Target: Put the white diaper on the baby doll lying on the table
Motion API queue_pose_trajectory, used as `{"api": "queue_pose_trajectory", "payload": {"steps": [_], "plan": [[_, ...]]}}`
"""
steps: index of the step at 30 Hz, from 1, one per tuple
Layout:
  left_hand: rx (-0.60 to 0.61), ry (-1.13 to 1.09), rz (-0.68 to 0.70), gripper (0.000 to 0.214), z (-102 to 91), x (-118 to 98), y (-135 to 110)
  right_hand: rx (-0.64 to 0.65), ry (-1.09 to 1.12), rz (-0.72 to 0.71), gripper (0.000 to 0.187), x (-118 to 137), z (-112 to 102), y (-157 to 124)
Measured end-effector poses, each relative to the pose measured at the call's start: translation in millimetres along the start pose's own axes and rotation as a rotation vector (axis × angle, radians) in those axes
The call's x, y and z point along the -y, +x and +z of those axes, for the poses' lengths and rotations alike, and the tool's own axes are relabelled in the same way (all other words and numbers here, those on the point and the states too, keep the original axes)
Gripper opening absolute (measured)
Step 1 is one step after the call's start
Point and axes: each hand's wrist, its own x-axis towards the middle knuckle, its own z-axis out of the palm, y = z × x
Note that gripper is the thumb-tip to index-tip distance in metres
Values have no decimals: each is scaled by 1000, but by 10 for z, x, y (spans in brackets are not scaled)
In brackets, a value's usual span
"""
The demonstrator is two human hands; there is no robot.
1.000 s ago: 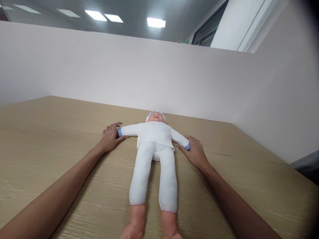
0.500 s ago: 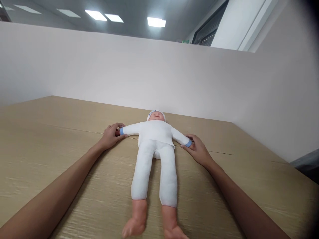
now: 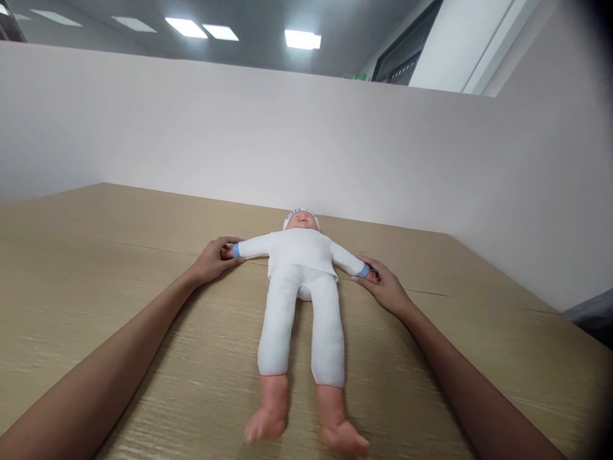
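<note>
A baby doll (image 3: 302, 250) in a white top, white trousers and a white cap lies on its back, feet toward me and arms stretched out sideways. My left hand (image 3: 214, 260) is closed around the doll's hand on the left, by its blue cuff (image 3: 236, 250). On the other side, my right hand (image 3: 384, 285) holds the doll's other hand beside the second blue cuff (image 3: 364, 271). The bare feet (image 3: 268, 425) of the doll point toward the near edge of the view.
The doll rests on a wide wood-grain table (image 3: 119, 287) with a thin seam across it. A pale partition (image 3: 239, 128) rises behind and along the right. Something dark (image 3: 594, 316) sits beyond the table's right edge.
The doll's legs and feet appear slightly higher and further right in view. Both my hands keep their hold on the doll's hands. The camera view has shifted a little.
</note>
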Motion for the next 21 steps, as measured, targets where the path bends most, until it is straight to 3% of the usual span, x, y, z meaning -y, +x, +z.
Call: {"api": "queue_pose_trajectory", "payload": {"steps": [8, 12, 16, 21], "plan": [[4, 12, -16, 74, -26, -128, -22, -9, 21, -6, 57, -11, 32, 2], [-25, -96, -133, 73, -31, -205, -58, -40, 11, 2, 58, -10, 29, -11], [-83, -198, -162, 65, -31, -174, -54, -88, 7, 47, 51, 14, 5, -10], [-50, -188, -157, 59, -26, -114, -34, -90, -18, 57, 50, 19, 6, 1]]}}
